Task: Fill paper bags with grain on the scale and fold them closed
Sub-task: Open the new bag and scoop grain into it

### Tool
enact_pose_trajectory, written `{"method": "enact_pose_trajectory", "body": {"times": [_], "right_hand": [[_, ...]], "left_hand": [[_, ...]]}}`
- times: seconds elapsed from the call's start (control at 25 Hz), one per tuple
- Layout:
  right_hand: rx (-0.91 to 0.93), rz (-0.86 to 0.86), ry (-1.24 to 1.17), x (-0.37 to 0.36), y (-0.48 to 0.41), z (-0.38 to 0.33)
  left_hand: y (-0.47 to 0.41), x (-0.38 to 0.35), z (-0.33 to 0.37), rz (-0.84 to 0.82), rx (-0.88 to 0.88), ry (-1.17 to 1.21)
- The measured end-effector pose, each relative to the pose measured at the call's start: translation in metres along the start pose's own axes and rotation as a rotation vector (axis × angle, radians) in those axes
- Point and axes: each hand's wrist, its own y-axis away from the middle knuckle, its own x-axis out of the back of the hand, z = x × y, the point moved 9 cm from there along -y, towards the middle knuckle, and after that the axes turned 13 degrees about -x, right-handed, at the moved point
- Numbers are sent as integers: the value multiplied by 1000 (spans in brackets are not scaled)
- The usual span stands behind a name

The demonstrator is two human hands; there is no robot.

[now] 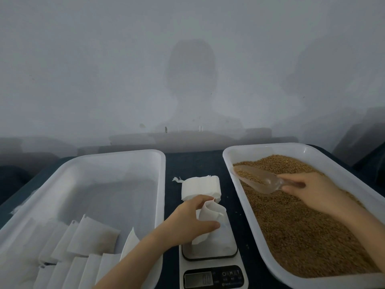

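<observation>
My left hand (192,221) holds a white paper bag (208,217) with its mouth open, standing on the platform of a small digital scale (210,250) at the centre front. My right hand (310,189) grips the handle of a clear plastic scoop (258,179) with some grain in it, just above the brown grain (302,226) that fills the white tray (233,163) on the right. A stack of empty white bags (200,187) lies on the dark table behind the scale.
A large white tray (104,163) on the left holds several folded filled bags (83,247) at its near end. A pale wall rises right behind the table. The scale's display (199,279) faces me at the bottom edge.
</observation>
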Motion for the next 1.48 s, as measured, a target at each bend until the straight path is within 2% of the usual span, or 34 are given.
{"method": "enact_pose_trajectory", "body": {"times": [0.16,0.36,0.52,0.76,1.04,1.48], "right_hand": [[193,-53,82,3,25,-28],[285,2,199,6,40,-48],[308,71,266,8,42,-54],[307,-1,266,-2,46,-57],[365,55,324,-7,53,-71],[505,198,630,-4,69,-109]], "left_hand": [[0,3,4,36,-9,26],[1,2,7,40,-14,23],[1,3,7,44,-20,13],[1,3,13,48,-58,-4],[0,-1,14,36,-66,-15],[1,-1,15,43,-52,-48]]}}
